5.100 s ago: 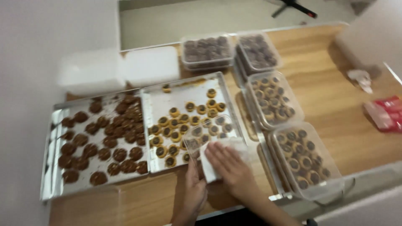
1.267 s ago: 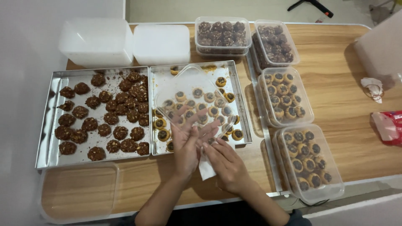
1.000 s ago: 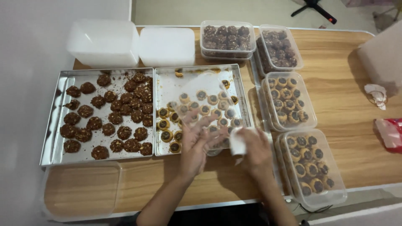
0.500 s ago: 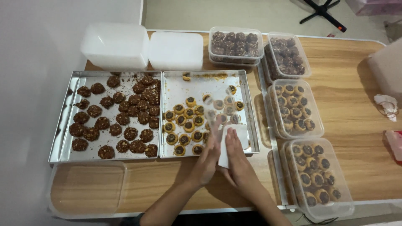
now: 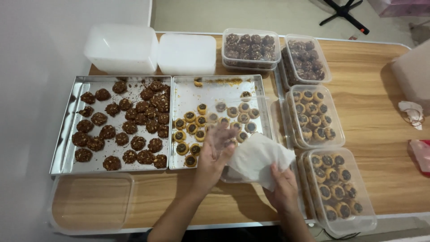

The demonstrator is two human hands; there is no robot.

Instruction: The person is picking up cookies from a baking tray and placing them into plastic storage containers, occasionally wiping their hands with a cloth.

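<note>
Head view showed both hands low centre, over the front edge of the desk [image 5: 385, 103] and the right-hand steel tray [image 5: 188, 92]. Left hand [image 5: 214, 154] was grasping a clear plastic container [image 5: 233, 172], fingers spread along its near side w/ the thing tilted up off the desk, partly above the tray's front rim. Right hand [image 5: 283, 188] was clenched on a white tissue [image 5: 256, 157], which draped over and into the container, touching it. Container looked light, thin-walled, a bit flexible and prob. slick, so squeezing the wall would likely bow it; the stiffer rim or corners seemed the safer hold. Tissue was soft, limp, would bunch or tear if pulled hard; best pinched in a wad. Just behind sat small jam-topped cookies [image 5: 197, 123], crumbly by the look, within easy reach of a knock. Left tray held dark chocolate cookies [image 5: 121, 121]; filled tubs [image 5: 316, 116] stood at right, an empty tub [image 5: 89, 201] front left.
</note>
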